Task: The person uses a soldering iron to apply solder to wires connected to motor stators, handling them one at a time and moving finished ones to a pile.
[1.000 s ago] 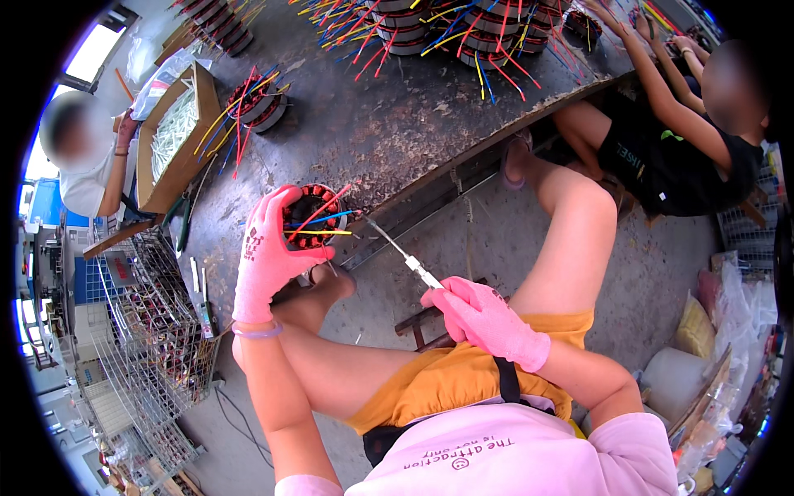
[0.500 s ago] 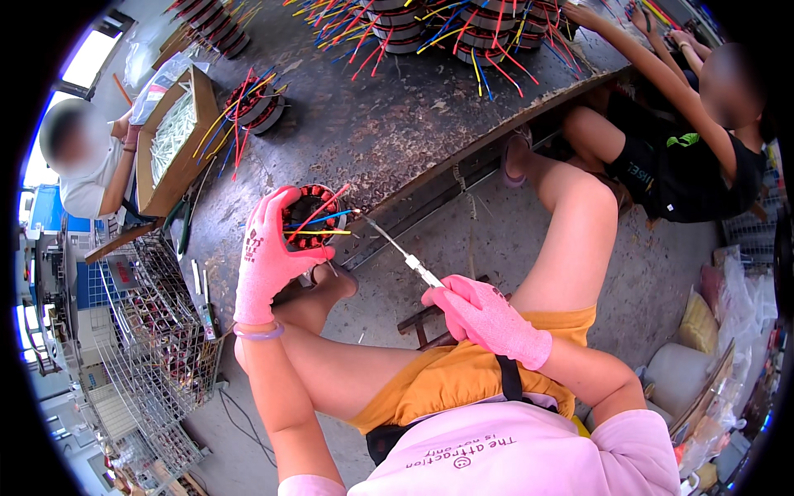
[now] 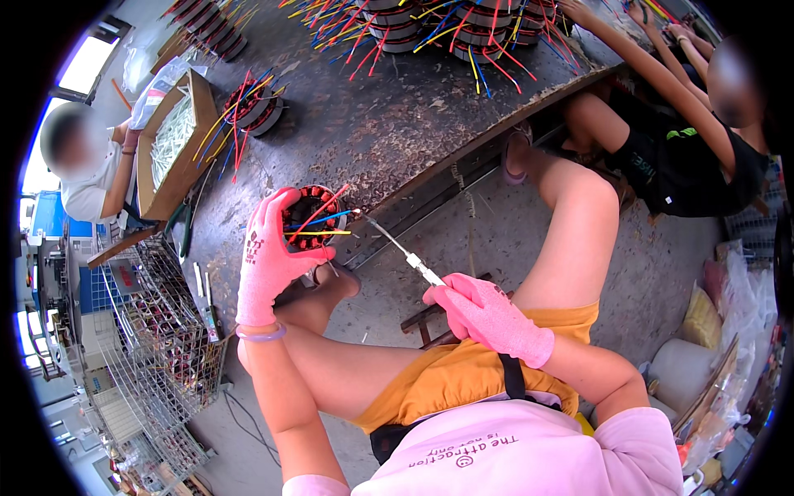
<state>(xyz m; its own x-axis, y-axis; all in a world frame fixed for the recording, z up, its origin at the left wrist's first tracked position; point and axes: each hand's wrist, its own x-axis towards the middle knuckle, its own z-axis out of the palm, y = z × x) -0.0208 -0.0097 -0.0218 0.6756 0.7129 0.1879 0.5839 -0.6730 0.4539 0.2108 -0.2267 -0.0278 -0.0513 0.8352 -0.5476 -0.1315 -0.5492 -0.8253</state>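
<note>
At the table's near edge, my left hand (image 3: pixel 269 256) in a pink glove grips a motor stator (image 3: pixel 335 198), a ring with dark red windings. Red, blue and yellow wire leads stick out of its open face toward the right. My right hand (image 3: pixel 484 318), also gloved in pink, is closed round the white handle of a slim metal-shafted tool (image 3: pixel 395 240). The tool's tip meets the end of the blue lead (image 3: pixel 327 220), or lies right beside it; the contact is too small to make out.
Another stator (image 3: pixel 258 109) lies on the worn table (image 3: pixel 397 124), with stacked stators (image 3: pixel 393 29) farther back. A cardboard box (image 3: pixel 149 178) of white tubes stands at the left, above a wire basket (image 3: pixel 141 331). Two co-workers sit left and right; more hands show at the far right.
Both hands, the stator and the tool keep nearly the same place. The view has shifted slightly, and the co-worker at the right has moved a little.
</note>
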